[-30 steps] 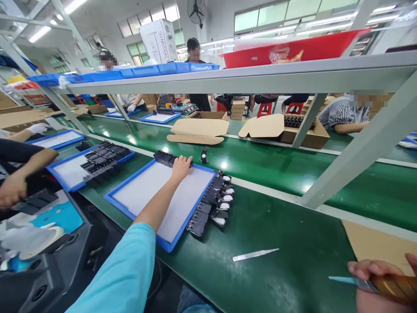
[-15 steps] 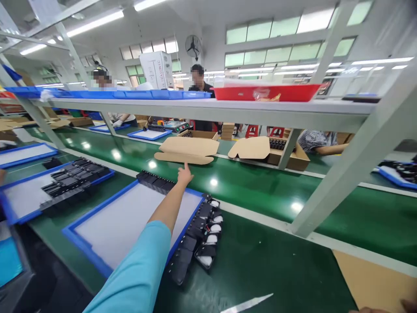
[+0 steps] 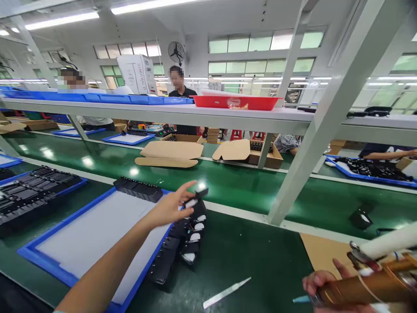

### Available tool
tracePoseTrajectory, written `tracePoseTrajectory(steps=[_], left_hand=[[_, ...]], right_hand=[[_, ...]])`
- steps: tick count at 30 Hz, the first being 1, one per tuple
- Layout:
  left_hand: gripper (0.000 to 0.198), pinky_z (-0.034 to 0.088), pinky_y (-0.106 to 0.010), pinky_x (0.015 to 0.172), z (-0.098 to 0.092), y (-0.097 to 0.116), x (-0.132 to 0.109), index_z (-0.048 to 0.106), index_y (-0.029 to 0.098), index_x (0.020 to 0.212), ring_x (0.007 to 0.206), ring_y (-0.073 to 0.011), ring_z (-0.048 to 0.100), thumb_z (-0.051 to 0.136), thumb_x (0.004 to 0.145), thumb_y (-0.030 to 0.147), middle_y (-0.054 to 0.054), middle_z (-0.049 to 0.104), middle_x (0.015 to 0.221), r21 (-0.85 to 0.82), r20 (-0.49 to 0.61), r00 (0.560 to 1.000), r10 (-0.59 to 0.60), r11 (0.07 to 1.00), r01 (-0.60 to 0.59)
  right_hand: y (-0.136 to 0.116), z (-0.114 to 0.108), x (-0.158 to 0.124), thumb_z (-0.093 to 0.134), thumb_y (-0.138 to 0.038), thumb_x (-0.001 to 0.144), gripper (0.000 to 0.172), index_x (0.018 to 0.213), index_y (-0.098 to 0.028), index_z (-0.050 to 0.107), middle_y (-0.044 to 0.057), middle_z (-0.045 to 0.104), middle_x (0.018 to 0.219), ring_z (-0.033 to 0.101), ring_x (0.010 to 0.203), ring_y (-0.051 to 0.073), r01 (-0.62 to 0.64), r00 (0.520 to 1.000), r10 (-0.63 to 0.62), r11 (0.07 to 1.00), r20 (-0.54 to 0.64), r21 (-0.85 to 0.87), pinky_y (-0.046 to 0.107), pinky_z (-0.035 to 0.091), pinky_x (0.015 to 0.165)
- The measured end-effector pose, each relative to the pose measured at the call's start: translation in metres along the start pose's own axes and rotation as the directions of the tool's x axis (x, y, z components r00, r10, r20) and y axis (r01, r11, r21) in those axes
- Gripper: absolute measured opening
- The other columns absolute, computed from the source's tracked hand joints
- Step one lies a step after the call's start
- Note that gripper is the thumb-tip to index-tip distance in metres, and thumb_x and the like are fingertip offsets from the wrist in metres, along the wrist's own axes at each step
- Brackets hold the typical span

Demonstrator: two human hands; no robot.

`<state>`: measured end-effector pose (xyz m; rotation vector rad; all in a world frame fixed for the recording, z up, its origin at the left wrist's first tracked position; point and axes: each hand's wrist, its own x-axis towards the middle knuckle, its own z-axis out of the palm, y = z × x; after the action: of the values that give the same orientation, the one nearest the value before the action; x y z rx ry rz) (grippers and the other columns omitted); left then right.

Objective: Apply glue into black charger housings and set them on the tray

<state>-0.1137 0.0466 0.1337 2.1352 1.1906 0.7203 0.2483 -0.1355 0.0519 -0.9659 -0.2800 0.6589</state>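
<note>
My left hand [image 3: 174,204] reaches over the far right corner of a blue-rimmed tray [image 3: 48,243], fingers apart. Its thumb and fingertips are at the far end of a row of black plastic cases [image 3: 190,248] with white insides; whether they touch the end case is unclear. Another row of black housings [image 3: 166,256] lies along the tray's right edge, and a black strip of them [image 3: 138,189] sits at its far edge. At the lower right, my right hand [image 3: 325,284] is closed around a glue gun [image 3: 355,289] with a brown barrel and pale blue tip.
A white strip [image 3: 227,292] lies on the green bench. A cardboard sheet [image 3: 321,252] is under the glue gun. A slanted post [image 3: 312,143] supports the shelf [image 3: 156,112]. Beyond are the green belt [image 3: 169,176], cardboard boxes [image 3: 233,150] and people. Another filled tray [image 3: 35,191] is left.
My left hand has gone from beyond the tray's far edge to the black cases at its right corner. The view has turned right, bringing my right hand and the glue gun into sight.
</note>
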Motion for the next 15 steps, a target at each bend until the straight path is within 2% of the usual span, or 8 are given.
tracePoseTrajectory(steps=[2, 4, 6, 7, 9, 11, 13, 15], left_hand=[[0.075, 0.050, -0.034, 0.096, 0.029, 0.026, -0.049, 0.033, 0.033, 0.149, 0.115, -0.0245, 0.063, 0.066, 0.082, 0.027, -0.007, 0.067, 0.124, -0.071, 0.131, 0.989, 0.069, 0.996, -0.060], [0.071, 0.052, -0.033, 0.091, 0.062, 0.043, -0.086, 0.039, 0.037, 0.146, 0.107, -0.0241, 0.067, 0.066, 0.081, 0.023, -0.004, 0.068, 0.124, -0.099, 0.271, 0.958, 0.092, 0.993, -0.067], [0.070, 0.053, -0.033, 0.087, 0.098, 0.049, -0.111, 0.041, 0.038, 0.144, 0.101, -0.0243, 0.069, 0.066, 0.081, 0.021, -0.002, 0.068, 0.125, -0.124, 0.354, 0.932, 0.078, 0.992, -0.036], [0.069, 0.053, -0.034, 0.087, 0.115, 0.049, -0.120, 0.041, 0.038, 0.144, 0.101, -0.0248, 0.069, 0.065, 0.081, 0.021, -0.002, 0.067, 0.125, -0.135, 0.367, 0.928, 0.063, 0.991, -0.013], [0.067, 0.052, -0.037, 0.091, 0.145, 0.046, -0.133, 0.043, 0.036, 0.144, 0.105, -0.0262, 0.068, 0.065, 0.082, 0.021, -0.003, 0.068, 0.125, -0.162, 0.340, 0.939, 0.042, 0.987, 0.015], [0.064, 0.049, -0.040, 0.097, 0.166, 0.043, -0.142, 0.044, 0.036, 0.144, 0.111, -0.0273, 0.065, 0.064, 0.084, 0.023, -0.004, 0.067, 0.126, -0.192, 0.297, 0.954, 0.047, 0.981, 0.012], [0.064, 0.045, -0.043, 0.101, 0.175, 0.045, -0.145, 0.043, 0.035, 0.145, 0.116, -0.0282, 0.061, 0.065, 0.085, 0.027, -0.005, 0.066, 0.126, -0.220, 0.289, 0.955, 0.066, 0.976, -0.001], [0.070, 0.042, -0.046, 0.104, 0.175, 0.050, -0.141, 0.041, 0.034, 0.147, 0.120, -0.0299, 0.056, 0.069, 0.083, 0.032, -0.007, 0.062, 0.131, -0.251, 0.332, 0.938, 0.102, 0.968, -0.016]], right_hand=[[-0.013, 0.016, -0.020, 0.040, -0.071, 0.069, 0.047, 0.085, -0.039, 0.070, 0.009, 0.051, 0.056, 0.040, 0.046, 0.025, 0.047, 0.999, -0.048, 0.998, -0.025, -0.051, 0.050, 0.033, 0.044], [-0.019, 0.022, -0.028, 0.047, -0.067, 0.069, 0.045, 0.092, -0.035, 0.069, 0.007, 0.054, 0.059, 0.042, 0.051, 0.023, 0.080, 0.996, -0.078, 0.995, 0.039, -0.054, 0.044, 0.036, 0.048], [-0.019, 0.019, -0.028, 0.054, -0.070, 0.067, 0.053, 0.101, -0.031, 0.067, 0.003, 0.056, 0.062, 0.045, 0.053, 0.020, 0.134, 0.983, -0.131, 0.991, 0.130, -0.019, 0.039, 0.039, 0.049], [-0.017, 0.016, -0.026, 0.058, -0.073, 0.065, 0.058, 0.103, -0.030, 0.066, 0.001, 0.057, 0.062, 0.046, 0.053, 0.019, 0.160, 0.971, -0.157, 0.987, 0.180, -0.001, 0.036, 0.040, 0.049], [-0.013, 0.011, -0.024, 0.056, -0.071, 0.071, 0.059, 0.110, -0.027, 0.063, 0.000, 0.059, 0.065, 0.049, 0.054, 0.017, 0.185, 0.957, -0.184, 0.983, 0.224, 0.016, 0.033, 0.043, 0.052], [-0.011, 0.010, -0.025, 0.053, -0.069, 0.077, 0.057, 0.114, -0.026, 0.060, -0.001, 0.060, 0.068, 0.051, 0.055, 0.016, 0.209, 0.943, -0.209, 0.977, 0.259, 0.026, 0.031, 0.044, 0.053], [-0.011, 0.011, -0.027, 0.050, -0.067, 0.082, 0.055, 0.116, -0.025, 0.059, -0.001, 0.060, 0.070, 0.053, 0.055, 0.015, 0.223, 0.933, -0.223, 0.974, 0.281, 0.034, 0.029, 0.044, 0.054], [-0.013, 0.013, -0.029, 0.048, -0.065, 0.085, 0.053, 0.117, -0.024, 0.058, -0.001, 0.060, 0.071, 0.054, 0.056, 0.014, 0.227, 0.929, -0.228, 0.973, 0.291, 0.037, 0.029, 0.045, 0.056]])
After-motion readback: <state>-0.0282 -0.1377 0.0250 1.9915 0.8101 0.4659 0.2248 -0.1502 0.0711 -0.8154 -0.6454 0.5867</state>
